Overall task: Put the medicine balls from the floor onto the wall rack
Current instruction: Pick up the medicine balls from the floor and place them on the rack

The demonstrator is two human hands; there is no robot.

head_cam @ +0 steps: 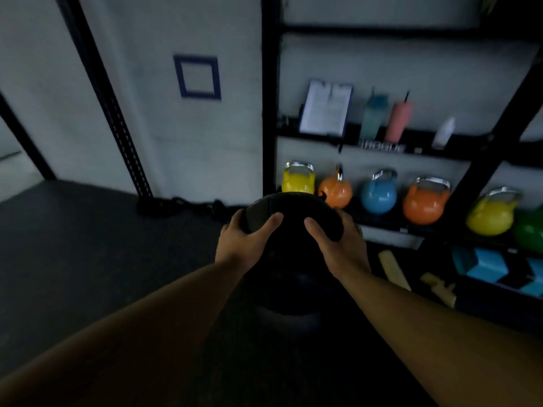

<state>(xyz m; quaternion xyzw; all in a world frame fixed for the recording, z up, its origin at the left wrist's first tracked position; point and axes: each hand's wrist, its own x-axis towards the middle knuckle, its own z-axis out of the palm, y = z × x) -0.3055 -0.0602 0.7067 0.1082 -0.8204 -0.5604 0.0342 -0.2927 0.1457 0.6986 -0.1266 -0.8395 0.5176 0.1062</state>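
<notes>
A black medicine ball is held in front of me at the middle of the view, above the dark floor. My left hand grips its left side and my right hand grips its right side, thumbs lying over the top. Below it a second dark round shape sits in shadow; I cannot tell what it is. The black wall rack stands just behind the ball, running off to the right.
Several coloured kettlebells line the rack's low shelf. A clipboard, two tumblers and a white bottle stand on the shelf above. Blue blocks and pale wooden pieces lie low right. A black chain lies by the wall.
</notes>
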